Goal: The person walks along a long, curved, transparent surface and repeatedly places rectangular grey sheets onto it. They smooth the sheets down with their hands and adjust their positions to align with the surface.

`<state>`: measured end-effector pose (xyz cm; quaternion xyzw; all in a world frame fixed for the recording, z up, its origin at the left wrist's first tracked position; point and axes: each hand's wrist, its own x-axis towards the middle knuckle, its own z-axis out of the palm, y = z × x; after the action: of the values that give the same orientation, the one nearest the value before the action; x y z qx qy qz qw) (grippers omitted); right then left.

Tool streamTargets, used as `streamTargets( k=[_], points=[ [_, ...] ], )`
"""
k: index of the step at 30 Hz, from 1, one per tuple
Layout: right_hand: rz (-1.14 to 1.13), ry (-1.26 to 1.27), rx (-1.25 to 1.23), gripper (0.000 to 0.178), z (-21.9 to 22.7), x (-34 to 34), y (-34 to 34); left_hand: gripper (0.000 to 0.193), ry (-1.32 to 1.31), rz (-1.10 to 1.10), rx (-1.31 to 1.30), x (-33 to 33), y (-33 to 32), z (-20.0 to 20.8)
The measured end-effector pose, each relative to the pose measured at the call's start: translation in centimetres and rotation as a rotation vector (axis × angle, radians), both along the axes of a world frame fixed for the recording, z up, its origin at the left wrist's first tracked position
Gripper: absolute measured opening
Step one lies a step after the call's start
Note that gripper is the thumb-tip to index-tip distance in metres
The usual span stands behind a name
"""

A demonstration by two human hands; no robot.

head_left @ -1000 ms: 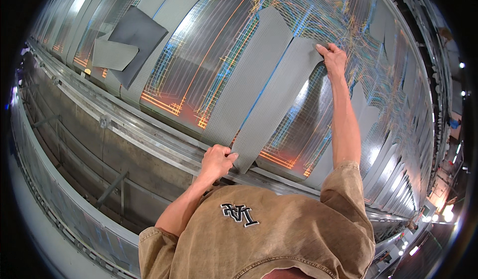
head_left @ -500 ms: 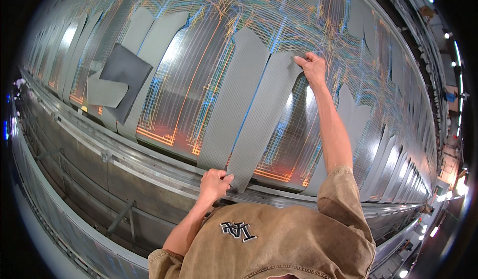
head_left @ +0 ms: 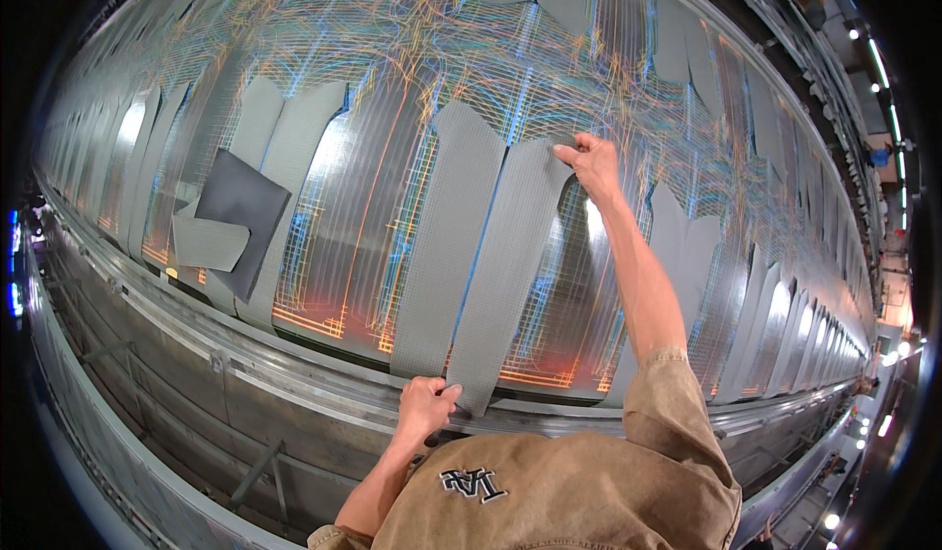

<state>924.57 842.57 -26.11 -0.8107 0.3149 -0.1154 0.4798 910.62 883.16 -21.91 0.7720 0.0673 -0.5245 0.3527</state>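
A: Where does the strip [head_left: 505, 261] lie relative to the right grip [head_left: 596, 167]?

B: Below it and to its left, on the lined panel [head_left: 365, 216]. Thumb and forefinger pinch the strip's upper right corner; the grey length slants down from there toward the person, its lower end reaching over the metal rail [head_left: 294, 371].

A: And the left grip [head_left: 424, 408]?

B: At the strip's lower left edge, fingers curled, thumb tip against or just beside the material. Whether it pinches the strip cannot be told.

A: What adjoins the strip?

B: A second strip [head_left: 446, 246], roughly parallel on the left, with a blue line [head_left: 480, 246] showing between the two. Farther left, a dark sheet [head_left: 245, 202] lies tilted partly over another pair of strips [head_left: 309, 143]; a pale piece [head_left: 209, 244] overlaps its lower left, and it is unclear whether this is separate or a fold.

A: What obstructs the view?

B: The right forearm [head_left: 648, 275] crosses the panel, hiding part of the coloured lines to the right of the strip. More grey strips [head_left: 687, 236] lie beyond it. Below the rail, at lower left, runs a frame [head_left: 257, 473] of bars.
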Motion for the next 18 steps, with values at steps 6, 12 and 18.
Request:
streamTargets(
  k=[6, 12, 18],
  points=[
    [-0.002, 0.001, -0.006, 0.036, -0.26, 0.19, -0.02, 0.027, -0.001, 0.005, -0.01, -0.07, 0.16, -0.11],
    [0.009, 0.002, -0.026, 0.032, 0.0, 0.15, 0.3, 0.026, -0.001, -0.012, -0.007, -0.29, 0.39, -0.63],
    [0.005, 0.02, -0.043, 0.027, 0.12, 0.22, 0.62, 0.026, -0.014, -0.001, -0.02, -0.39, 0.48, -0.7]
  ],
)
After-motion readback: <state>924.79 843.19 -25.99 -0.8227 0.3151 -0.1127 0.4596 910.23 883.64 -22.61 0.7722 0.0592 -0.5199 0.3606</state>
